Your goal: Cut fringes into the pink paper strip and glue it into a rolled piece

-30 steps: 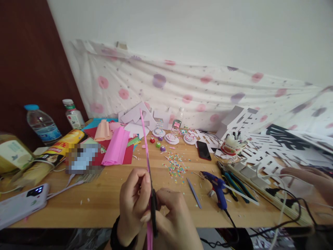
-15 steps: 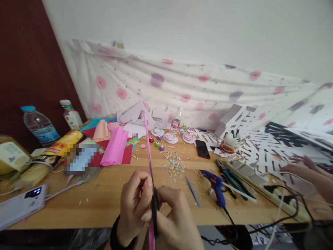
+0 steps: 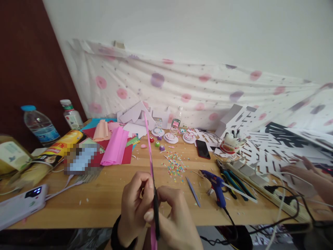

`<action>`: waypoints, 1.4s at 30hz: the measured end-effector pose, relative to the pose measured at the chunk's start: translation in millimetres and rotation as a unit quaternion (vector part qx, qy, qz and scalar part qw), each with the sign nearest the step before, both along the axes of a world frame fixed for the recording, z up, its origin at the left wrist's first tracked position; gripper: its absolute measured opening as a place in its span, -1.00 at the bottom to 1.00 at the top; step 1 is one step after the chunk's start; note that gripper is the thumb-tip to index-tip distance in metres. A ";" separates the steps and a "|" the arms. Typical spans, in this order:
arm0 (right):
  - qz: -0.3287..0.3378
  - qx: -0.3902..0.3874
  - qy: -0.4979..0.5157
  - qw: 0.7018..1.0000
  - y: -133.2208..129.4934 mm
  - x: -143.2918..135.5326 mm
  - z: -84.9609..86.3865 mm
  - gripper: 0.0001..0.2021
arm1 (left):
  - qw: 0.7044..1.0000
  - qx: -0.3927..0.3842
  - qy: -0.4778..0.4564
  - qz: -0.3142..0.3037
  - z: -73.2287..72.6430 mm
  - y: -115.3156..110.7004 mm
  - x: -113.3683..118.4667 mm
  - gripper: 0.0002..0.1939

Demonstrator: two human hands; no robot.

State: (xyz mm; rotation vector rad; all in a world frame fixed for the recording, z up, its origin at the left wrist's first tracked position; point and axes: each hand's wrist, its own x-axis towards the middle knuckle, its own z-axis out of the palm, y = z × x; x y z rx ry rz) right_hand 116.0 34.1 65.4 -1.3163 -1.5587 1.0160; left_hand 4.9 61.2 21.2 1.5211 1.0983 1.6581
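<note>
A long, narrow pink strip [image 3: 149,146] stands up between my hands, and its lower end hangs below them. My left hand [image 3: 136,205] pinches the strip with thumb and fingers. My right hand [image 3: 175,215] is wrapped round black-handled scissors [image 3: 156,211], seen edge-on beside the strip; whether the blades are apart cannot be made out. Folded pink crepe paper [image 3: 116,146] lies on red sheets beyond my left hand. Colourful confetti [image 3: 175,165] is scattered past my right hand, near a flat purple stick [image 3: 193,191].
A blue glue gun [image 3: 215,184], pliers [image 3: 235,180], a power strip [image 3: 270,198] and cables lie on the right, near another person's hands [image 3: 301,172]. Bottles [image 3: 43,125] and a phone [image 3: 23,206] are left. Small round white stands [image 3: 171,138] sit at the back.
The scissors and the strip's lower end have shifted very slightly right with my hands. The other person's hands at the right have moved a little.
</note>
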 end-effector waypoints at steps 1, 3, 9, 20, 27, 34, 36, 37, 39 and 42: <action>-0.002 0.008 -0.009 1.000 0.7 0.5 1.0 -0.51 | 1.000 0.002 0.001 -0.011 -0.6 -0.9 -1.0 -0.75; -0.002 0.018 -0.024 1.000 2.6 2.4 2.0 -0.47 | 0.999 0.010 0.006 -0.033 0.7 -3.1 -2.9 -0.75; 0.024 0.035 -0.009 0.999 6.2 8.4 2.5 -0.55 | 0.996 0.067 0.041 -0.029 12.4 -4.7 -4.3 -0.74; 0.036 0.020 0.015 0.999 4.9 7.1 -2.7 -0.61 | 0.996 0.067 0.052 -0.022 7.5 -2.4 -4.3 -0.79; 0.015 0.028 0.012 0.999 4.7 7.2 -7.7 -0.50 | 0.997 0.061 0.045 0.001 7.2 -1.9 -1.7 -0.76; -0.040 0.064 0.014 0.997 5.7 18.9 -22.4 -0.47 | 0.995 0.074 0.065 0.025 11.2 -4.7 -3.2 -0.73; -0.033 0.067 -0.006 0.997 8.6 17.9 -16.5 -0.41 | 0.995 0.075 0.064 -0.002 13.2 -4.8 -3.0 -0.71; -0.030 0.069 -0.016 0.997 10.2 16.8 -12.2 -0.40 | 0.995 0.076 0.065 -0.017 14.4 -4.8 -3.0 -0.70; -0.020 0.073 -0.032 0.997 12.7 14.8 -3.0 -0.39 | 0.993 0.085 0.069 -0.041 17.1 -4.5 -2.9 -0.68; -0.007 0.072 -0.038 0.997 14.7 13.6 5.8 -0.40 | 0.990 0.108 0.078 -0.050 21.5 -3.9 -3.1 -0.61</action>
